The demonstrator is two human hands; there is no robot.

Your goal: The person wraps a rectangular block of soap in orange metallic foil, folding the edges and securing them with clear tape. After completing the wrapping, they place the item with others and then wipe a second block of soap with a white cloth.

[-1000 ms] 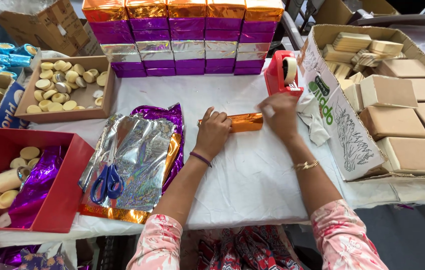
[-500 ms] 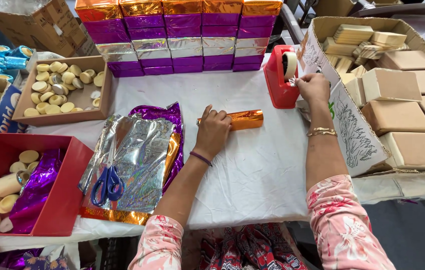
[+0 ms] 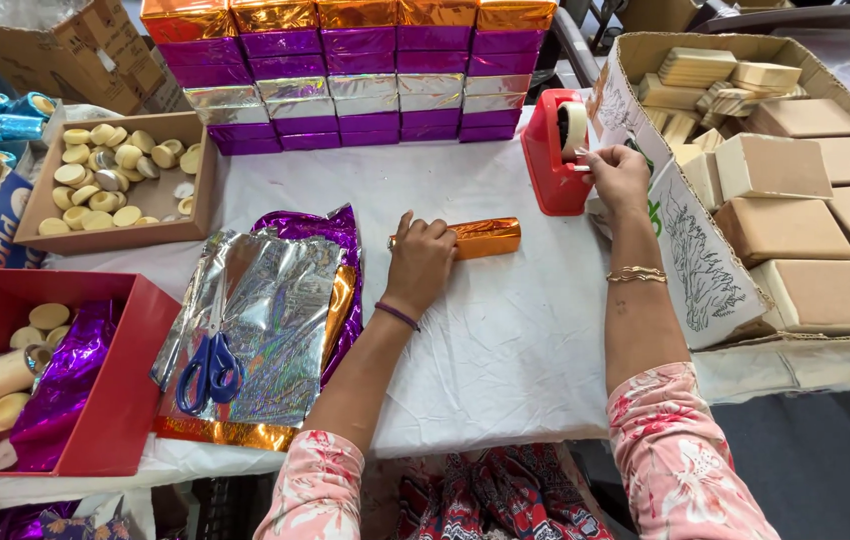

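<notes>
While the left hand (image 3: 418, 258) stays pressed flat on the orange-foil bar (image 3: 480, 238) at the table's centre, fingers closed over its left end, the right hand (image 3: 617, 175) has left that bar and swung out to two o'clock. A second ago it was at the bar's right end; now its fingertips are pinched together on the tape end at the red dispenser (image 3: 557, 152), which stands just beside the big carton (image 3: 690, 240) of tan blocks. So the wrap looks folded and held shut, and a strip of tape is being drawn to seal it; the bar has not shifted meanwhile.

At nine o'clock from the bar lie loose foil sheets (image 3: 265, 320), silver over purple and orange, with blue scissors (image 3: 207, 372) resting on them. Farther out at eight o'clock sits a red tray (image 3: 120, 400) with round pieces and purple foil; at ten o'clock is a cardboard tray (image 3: 197, 200) of small discs. Wrapped boxes (image 3: 345, 70) are stacked in rows at twelve o'clock on the white tablecloth (image 3: 505, 340).
</notes>
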